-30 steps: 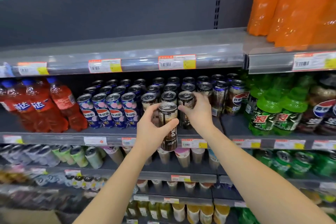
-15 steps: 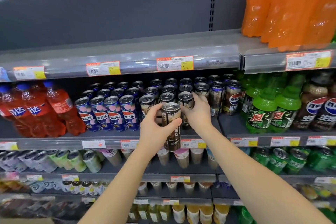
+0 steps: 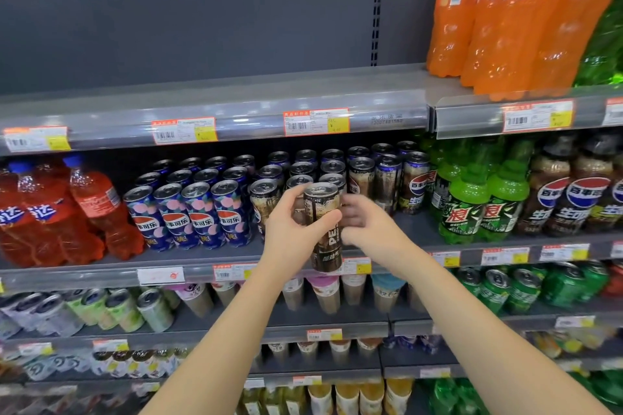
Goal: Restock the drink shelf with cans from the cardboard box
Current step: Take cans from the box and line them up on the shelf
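Can under restock: dark, upright, held at centre frame just in front of the middle shelf, its base level with the price strip. It is not yet set down. The left hand is clamped round its body, with the thumb across the label.

Change noted: half a second ago the right hand was reaching in among the dark cans at the front of the shelf, fingers on one of them. It has now drawn back out of the row and sits just right of the held can. It is blurred with motion, so I cannot tell whether its fingers are apart or together, or whether they touch the can. The held can has barely shifted.

Assessment: the tidying of the row appears finished and placing comes next. The slot behind the hands is hidden. The blue cans, left of centre, stand undisturbed.
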Demonstrator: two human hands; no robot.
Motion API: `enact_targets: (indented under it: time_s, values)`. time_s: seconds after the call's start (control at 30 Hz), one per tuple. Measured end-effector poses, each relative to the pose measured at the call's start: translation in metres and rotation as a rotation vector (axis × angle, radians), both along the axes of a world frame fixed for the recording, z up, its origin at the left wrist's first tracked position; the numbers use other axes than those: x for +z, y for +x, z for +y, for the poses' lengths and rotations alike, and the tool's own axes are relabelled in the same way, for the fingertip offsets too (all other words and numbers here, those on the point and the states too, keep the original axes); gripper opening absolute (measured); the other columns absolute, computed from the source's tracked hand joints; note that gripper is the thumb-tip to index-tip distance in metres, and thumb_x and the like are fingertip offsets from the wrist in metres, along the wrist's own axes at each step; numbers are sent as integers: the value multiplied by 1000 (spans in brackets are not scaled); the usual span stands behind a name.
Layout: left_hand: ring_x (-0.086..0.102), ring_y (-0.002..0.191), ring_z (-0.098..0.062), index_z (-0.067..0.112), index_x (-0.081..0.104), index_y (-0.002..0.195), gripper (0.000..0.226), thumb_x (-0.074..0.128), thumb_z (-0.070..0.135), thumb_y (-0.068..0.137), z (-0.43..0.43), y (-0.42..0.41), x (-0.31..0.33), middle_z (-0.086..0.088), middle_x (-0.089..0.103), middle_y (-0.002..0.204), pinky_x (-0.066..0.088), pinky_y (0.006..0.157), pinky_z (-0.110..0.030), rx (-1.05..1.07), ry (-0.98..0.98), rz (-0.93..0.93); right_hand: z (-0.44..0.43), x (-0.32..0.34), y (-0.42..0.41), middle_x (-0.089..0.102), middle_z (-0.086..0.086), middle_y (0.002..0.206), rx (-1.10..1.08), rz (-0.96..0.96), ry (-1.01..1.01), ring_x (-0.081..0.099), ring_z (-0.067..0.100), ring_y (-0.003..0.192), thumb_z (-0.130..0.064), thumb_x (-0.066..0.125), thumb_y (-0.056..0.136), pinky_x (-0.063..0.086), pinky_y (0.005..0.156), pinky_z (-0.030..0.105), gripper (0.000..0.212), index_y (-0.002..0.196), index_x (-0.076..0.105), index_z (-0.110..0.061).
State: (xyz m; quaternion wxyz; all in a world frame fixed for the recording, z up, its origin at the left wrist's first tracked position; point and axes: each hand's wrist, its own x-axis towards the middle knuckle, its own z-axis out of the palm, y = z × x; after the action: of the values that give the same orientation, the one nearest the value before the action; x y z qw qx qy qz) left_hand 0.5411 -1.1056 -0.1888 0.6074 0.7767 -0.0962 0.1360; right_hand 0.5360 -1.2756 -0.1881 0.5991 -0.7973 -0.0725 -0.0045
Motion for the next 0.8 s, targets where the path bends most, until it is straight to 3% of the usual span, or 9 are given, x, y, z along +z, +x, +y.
enact_targets:
  time_s: [0.07,0.17,0.27,0.37,0.43,0.57,0.67,0.8]
  values:
    - [70,105,-2,32,60,135,64,90,27,79,-9,1,3,10,71,119,60,92,-34,-41,-30,8,0,1,-14,64,-13,124,35,-18,-42,65,4,108,-18,78,79,57,90,28,66,137,49,-31]
    - [69,107,-2,35,59,136,64,89,34,79,-21,2,6,12,71,119,60,93,-35,-97,-11,8,-1,3,-17,66,-14,117,-156,-138,-71,66,2,102,-30,83,77,56,87,26,66,135,52,-28]
    - [63,108,9,32,55,143,60,78,42,89,-27,0,15,22,68,118,54,98,-23,-127,118,-19,-9,2,-13,63,-15,115,-242,-150,-85,61,2,103,-33,83,78,52,85,22,67,136,51,-25]
    - [54,128,0,31,47,152,61,68,46,96,-19,-1,14,18,59,139,44,109,-25,-59,359,-120,-19,0,-6,63,-8,121,-330,-146,-106,61,12,112,-40,86,75,51,89,28,75,139,50,-22]
    - [49,137,-7,29,44,154,60,64,41,98,-8,1,6,11,53,150,42,112,-30,-17,540,-205,-24,1,1,60,-11,118,-393,-149,-123,60,12,110,-35,87,75,46,86,27,79,142,48,-20]
    - [58,125,-22,21,52,149,55,61,31,96,9,4,-14,0,61,141,50,103,-39,69,827,-330,-30,-3,20,56,-7,114,-440,-126,-138,55,9,108,-23,88,77,41,87,24,83,147,44,-14]
    - [59,124,-24,19,54,148,55,61,32,95,16,3,-20,-1,60,142,49,103,-41,108,895,-330,-30,-15,35,65,1,120,-453,-117,-129,60,14,108,-21,89,75,44,88,25,81,144,46,-13]
    - [54,132,-22,23,49,152,58,59,34,96,21,0,-25,3,54,150,43,109,-38,131,916,-270,-28,-26,49,67,1,110,-478,-101,-142,65,21,103,-21,89,75,46,82,27,74,137,50,-12]
